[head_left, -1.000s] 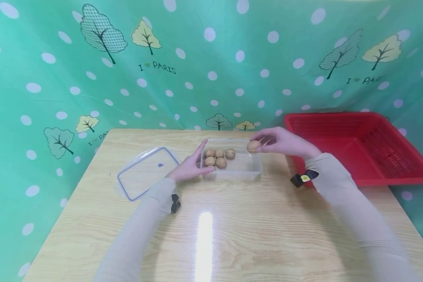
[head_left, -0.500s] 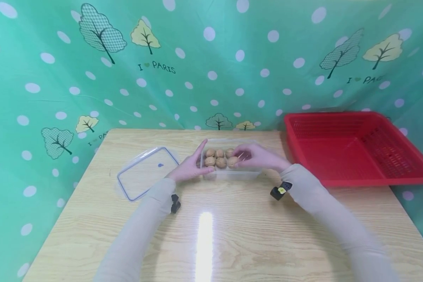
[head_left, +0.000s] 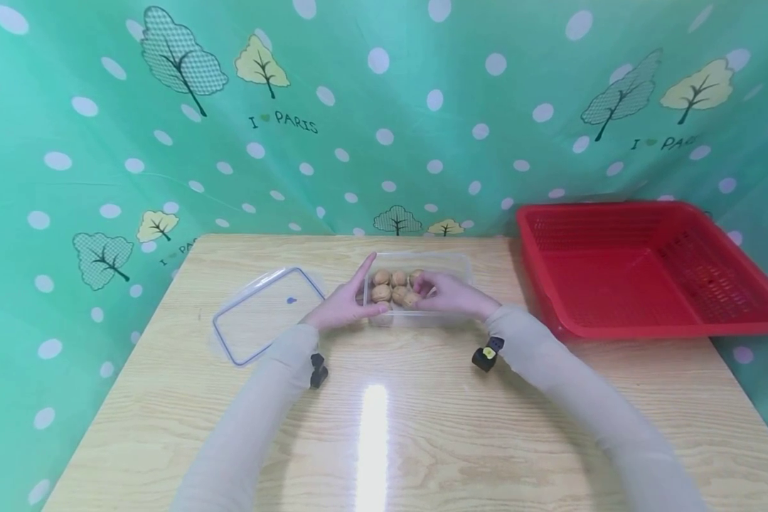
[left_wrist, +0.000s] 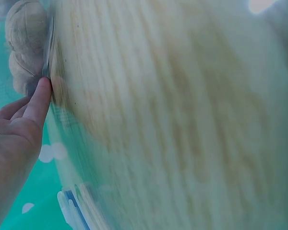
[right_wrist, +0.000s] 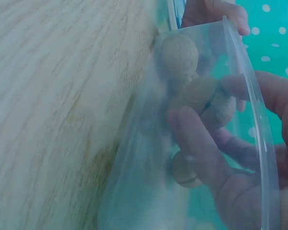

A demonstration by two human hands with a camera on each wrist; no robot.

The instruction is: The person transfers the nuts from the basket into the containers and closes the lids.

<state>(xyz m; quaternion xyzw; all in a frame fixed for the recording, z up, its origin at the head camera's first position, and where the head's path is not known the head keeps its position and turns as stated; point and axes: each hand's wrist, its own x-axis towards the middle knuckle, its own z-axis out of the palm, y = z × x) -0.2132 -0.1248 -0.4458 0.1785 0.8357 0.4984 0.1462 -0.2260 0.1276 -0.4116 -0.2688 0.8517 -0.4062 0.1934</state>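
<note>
A clear plastic food container sits near the table's back edge, with several walnuts grouped at its left end. My left hand holds that end, thumb at the near side and fingers toward the far side. The left wrist view shows its thumb against the container wall. My right hand reaches inside and pinches a walnut between thumb and fingers, low among the others. Through the wall in the right wrist view, another walnut lies below the fingers. The right hand partly hides the walnuts.
Left of the container lies its clear lid with a blue seal. A red plastic basket stands at the right, overhanging the table's right edge. Behind the wooden table hangs a green dotted cloth.
My right hand has carried the walnut from the container's right end leftward and down, to beside the other walnuts. The left hand has stayed at the left end.
</note>
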